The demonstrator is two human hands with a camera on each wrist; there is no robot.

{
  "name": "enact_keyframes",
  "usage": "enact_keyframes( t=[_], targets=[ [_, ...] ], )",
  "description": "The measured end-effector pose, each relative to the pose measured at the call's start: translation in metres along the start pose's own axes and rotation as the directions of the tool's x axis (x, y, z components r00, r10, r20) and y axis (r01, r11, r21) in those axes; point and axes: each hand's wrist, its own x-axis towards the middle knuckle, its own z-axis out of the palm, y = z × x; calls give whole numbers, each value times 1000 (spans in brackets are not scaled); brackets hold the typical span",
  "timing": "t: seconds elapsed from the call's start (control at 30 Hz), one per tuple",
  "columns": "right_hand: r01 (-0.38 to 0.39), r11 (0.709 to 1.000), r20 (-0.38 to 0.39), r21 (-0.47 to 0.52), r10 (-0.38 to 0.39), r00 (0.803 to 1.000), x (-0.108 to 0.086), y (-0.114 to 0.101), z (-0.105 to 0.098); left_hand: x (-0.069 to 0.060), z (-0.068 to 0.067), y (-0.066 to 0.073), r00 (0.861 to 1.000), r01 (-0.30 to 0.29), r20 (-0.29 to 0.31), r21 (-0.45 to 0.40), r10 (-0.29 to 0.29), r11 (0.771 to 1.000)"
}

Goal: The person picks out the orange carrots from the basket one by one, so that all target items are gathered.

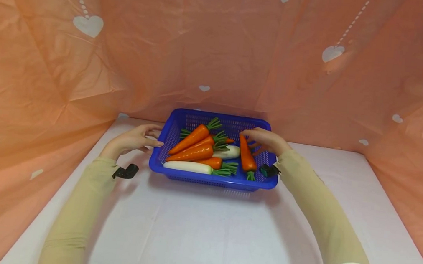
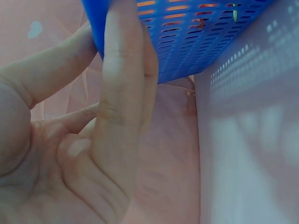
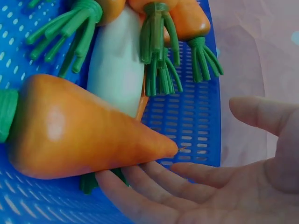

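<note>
A blue plastic basket (image 1: 192, 175) of carrots and white radishes stands at the back of the table. At its left end my left hand (image 1: 132, 139) grips the rim; the left wrist view has thumb and fingers on either side of the basket wall (image 2: 187, 42). My right hand (image 1: 267, 140) reaches over the right end, beside a single carrot (image 1: 247, 155) whose leafy end points toward me. Seen from the right wrist, its extended fingers (image 3: 154, 196) lie along the underside of that carrot (image 3: 88, 130), with the thumb held apart.
Several carrots (image 1: 194, 152) lie piled in the basket's left half. One white radish (image 1: 187, 166) runs along the front wall, and another (image 1: 229, 152) lies near the middle. White cloth covers the table (image 1: 195, 231); a peach curtain (image 1: 225, 57) hangs close behind the basket.
</note>
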Motion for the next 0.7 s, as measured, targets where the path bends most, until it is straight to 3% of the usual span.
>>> enact_keyframes(
  t=[0.23, 0.7],
  targets=[
    [-16, 1000, 13, 16, 16, 1000, 5, 1, 0, 0, 0, 0, 1000, 4, 8, -17, -4, 1000],
    [-15, 997, 39, -73, 18, 999, 16, 4, 3, 0, -1, 2, 999, 31, 6, 8, -31, 999]
  ],
)
